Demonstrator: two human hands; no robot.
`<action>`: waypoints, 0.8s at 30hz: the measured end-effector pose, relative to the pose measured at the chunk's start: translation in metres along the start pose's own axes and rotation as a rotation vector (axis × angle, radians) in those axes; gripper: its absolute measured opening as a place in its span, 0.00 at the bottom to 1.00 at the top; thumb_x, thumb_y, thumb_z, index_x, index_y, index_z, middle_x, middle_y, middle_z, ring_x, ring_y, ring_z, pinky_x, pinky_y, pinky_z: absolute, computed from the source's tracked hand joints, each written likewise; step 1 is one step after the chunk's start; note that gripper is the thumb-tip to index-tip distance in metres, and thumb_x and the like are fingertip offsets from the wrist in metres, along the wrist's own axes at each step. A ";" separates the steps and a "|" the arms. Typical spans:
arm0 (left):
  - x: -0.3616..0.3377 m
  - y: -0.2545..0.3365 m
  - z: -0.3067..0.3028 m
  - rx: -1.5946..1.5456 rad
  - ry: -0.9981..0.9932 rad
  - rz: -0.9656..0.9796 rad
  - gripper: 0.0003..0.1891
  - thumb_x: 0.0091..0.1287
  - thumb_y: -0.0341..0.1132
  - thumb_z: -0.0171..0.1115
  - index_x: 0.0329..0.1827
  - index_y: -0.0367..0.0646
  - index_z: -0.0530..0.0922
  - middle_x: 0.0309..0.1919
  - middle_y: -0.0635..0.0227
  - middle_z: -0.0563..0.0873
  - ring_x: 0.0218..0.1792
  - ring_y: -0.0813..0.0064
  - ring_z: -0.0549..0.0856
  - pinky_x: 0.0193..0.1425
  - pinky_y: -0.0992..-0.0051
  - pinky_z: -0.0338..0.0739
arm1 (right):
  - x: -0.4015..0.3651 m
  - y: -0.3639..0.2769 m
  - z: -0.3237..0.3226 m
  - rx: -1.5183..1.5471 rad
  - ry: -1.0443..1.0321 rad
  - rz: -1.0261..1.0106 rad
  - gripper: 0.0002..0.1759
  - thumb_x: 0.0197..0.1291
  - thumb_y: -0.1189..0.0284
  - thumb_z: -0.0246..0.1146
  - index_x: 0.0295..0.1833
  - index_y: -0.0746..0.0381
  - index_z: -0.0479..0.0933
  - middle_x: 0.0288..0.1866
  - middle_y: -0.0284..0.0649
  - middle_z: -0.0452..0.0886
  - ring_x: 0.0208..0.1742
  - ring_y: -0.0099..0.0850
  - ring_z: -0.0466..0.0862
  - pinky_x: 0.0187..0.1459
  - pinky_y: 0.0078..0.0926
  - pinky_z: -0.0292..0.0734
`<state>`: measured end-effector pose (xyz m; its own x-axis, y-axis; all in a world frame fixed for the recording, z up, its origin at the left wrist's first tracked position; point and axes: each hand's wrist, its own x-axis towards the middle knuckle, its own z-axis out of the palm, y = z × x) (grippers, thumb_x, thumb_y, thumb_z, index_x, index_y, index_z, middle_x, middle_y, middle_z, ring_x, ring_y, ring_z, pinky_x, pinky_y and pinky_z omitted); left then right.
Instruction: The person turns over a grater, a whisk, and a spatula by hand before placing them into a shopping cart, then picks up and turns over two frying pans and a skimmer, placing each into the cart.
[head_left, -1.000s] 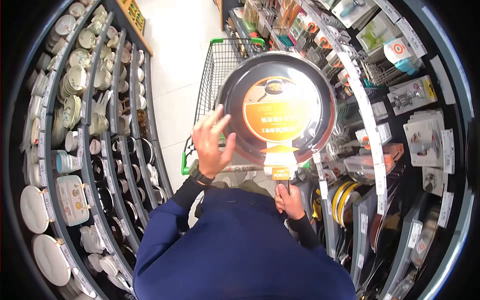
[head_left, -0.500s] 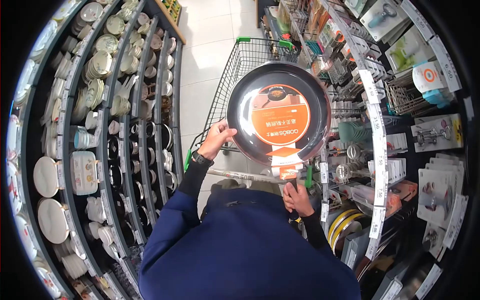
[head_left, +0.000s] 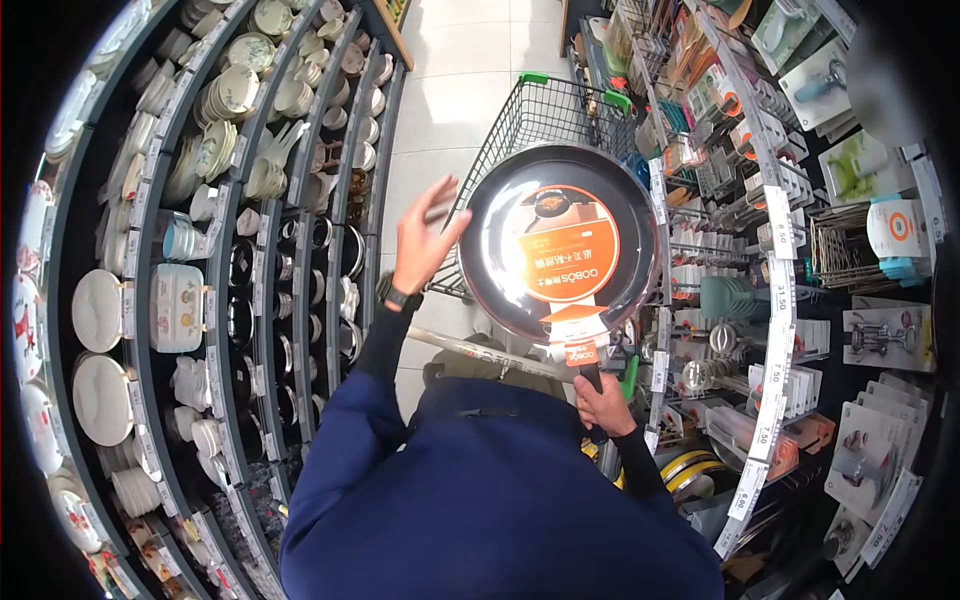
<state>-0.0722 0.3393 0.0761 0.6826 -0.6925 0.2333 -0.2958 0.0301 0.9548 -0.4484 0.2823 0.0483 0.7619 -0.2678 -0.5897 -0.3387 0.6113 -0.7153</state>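
Observation:
A black frying pan [head_left: 490, 225] with a round orange label inside it is held out in front of me, over the near part of a shopping cart [head_left: 500, 120]. My right hand [head_left: 603, 405] is wrapped round its handle, just below a small orange tag. To the left of the pan, my left hand [head_left: 425, 235] is raised with fingers apart, close beside the rim and holding nothing. A dark watch [head_left: 399, 294] sits on my left wrist. The cart's handlebar [head_left: 480, 350] runs below the pan, partly hidden by it.
Shelves of plates and bowls [head_left: 230, 90] line the left side. On the right, racks hold packaged kitchen tools [head_left: 880, 335], whisks and spatulas behind a price-label strip [head_left: 777, 300]. Pale floor tiles [head_left: 440, 110] run ahead between them.
My left hand has let go of the pan's left rim and opened, moving up and slightly away. The right hand still grips the handle. The view has shifted a little.

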 end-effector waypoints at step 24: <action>0.162 -0.085 0.017 0.188 -0.346 0.219 0.12 0.62 0.36 0.72 0.42 0.36 0.87 0.31 0.57 0.90 0.30 0.70 0.89 0.37 0.74 0.82 | 0.056 -0.023 0.139 0.041 0.383 0.051 0.16 0.75 0.63 0.58 0.34 0.58 0.65 0.16 0.25 0.61 0.13 0.16 0.61 0.15 0.21 0.62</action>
<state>0.0526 0.2124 0.0298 0.3362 -0.8857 0.3201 -0.5464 0.0934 0.8323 -0.3215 0.3568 0.0838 0.4806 -0.4907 -0.7268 -0.3426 0.6578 -0.6707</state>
